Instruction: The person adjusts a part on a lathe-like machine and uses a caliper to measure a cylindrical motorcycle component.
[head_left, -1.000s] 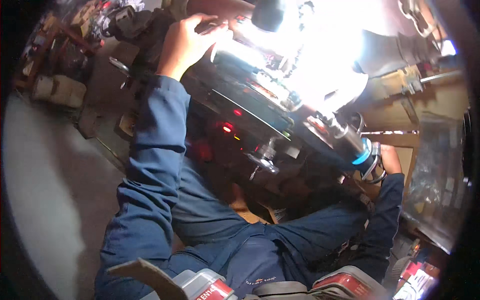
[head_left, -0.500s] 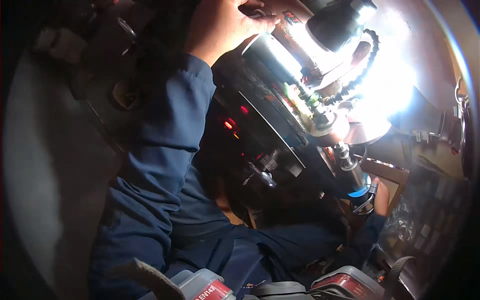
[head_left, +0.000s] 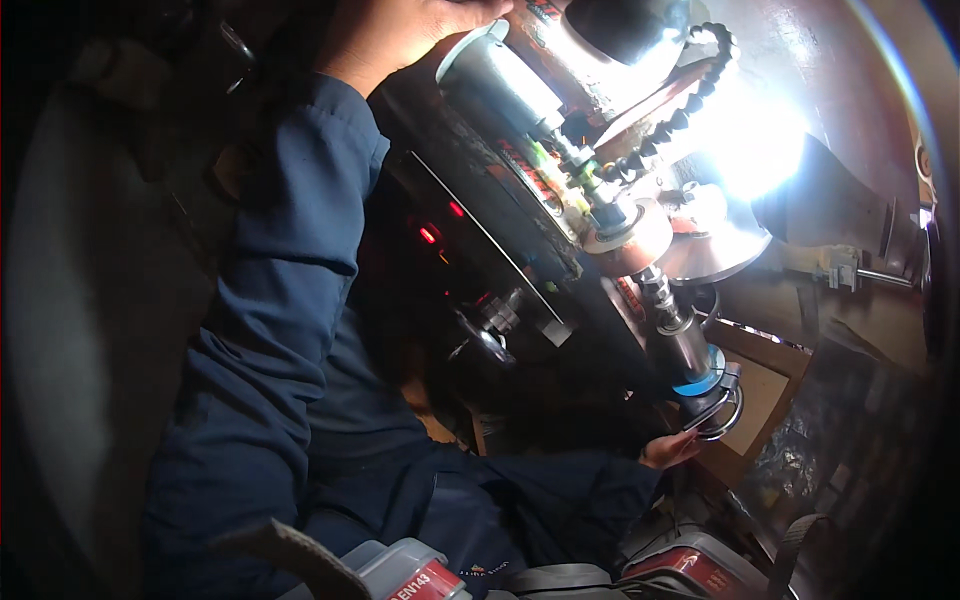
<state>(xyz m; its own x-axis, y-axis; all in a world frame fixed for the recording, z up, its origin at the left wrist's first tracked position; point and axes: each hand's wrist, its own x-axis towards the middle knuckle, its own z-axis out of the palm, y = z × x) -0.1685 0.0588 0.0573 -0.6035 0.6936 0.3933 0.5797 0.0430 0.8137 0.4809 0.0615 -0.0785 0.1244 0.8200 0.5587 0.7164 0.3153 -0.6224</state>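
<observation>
L hand (head_left: pixel 400 25) up at top edge of frame, resting on top end of a dark machine body (head_left: pixel 480 190) beside a grey metal cylinder (head_left: pixel 500 80); fingers cut off by frame edge, so can't tell if closed or gripping. L arm in blue sleeve (head_left: pixel 280 300), running up from lower left.

R hand (head_left: pixel 668 450) low at right, mostly hidden behind the sleeve and machine; only fingertips seen, touching underside of a round handwheel (head_left: pixel 715 405) w/ metal rim at lower end of a steel shaft (head_left: pixel 670 325). Grip looks partly curled round the rim, but can't tell if fully closed.

Shaft running diagonally from cylinder down to handwheel, passing through a copper-coloured disc (head_left: pixel 630 245). Blue band just above handwheel. Segmented black hose (head_left: pixel 690 95) arching over the spindle. Bright work lamp (head_left: pixel 750 140) glaring at right, washing out area round it. Two small red lights (head_left: pixel 440 225) lit on dark panel at centre. Red-and-grey packs (head_left: pixel 420 575) at bottom edge, near chest.
</observation>
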